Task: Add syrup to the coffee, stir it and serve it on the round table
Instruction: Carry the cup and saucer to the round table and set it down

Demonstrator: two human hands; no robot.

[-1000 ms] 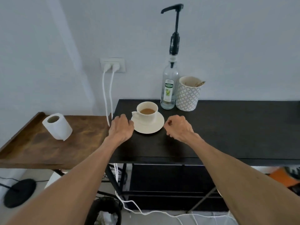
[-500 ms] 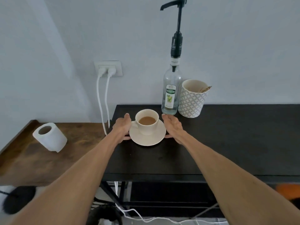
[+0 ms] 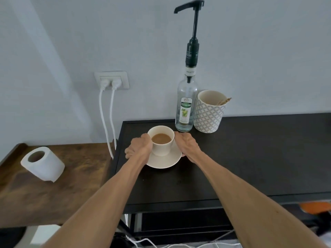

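counts: one cup [image 3: 162, 140] of milky coffee, one saucer [image 3: 163, 161], one syrup bottle [image 3: 186, 104] with a pump, one patterned mug [image 3: 208, 111], one paper roll [image 3: 43, 164], two plugs in the wall socket [image 3: 112, 80]
left hand [image 3: 138, 147]: fingers curled round the saucer's left edge, thumb side right up against the cup
right hand [image 3: 188, 146]: fingers half bent, gripping the saucer's right rim, close to the cup wall
where it is: cup sits on the saucer on the black table [image 3: 250, 149], just in front of the bottle
looks: cream matte cup and round saucer, clear glass bottle, lattice-print mug, brown wood-grain side table [image 3: 71, 185] on the left
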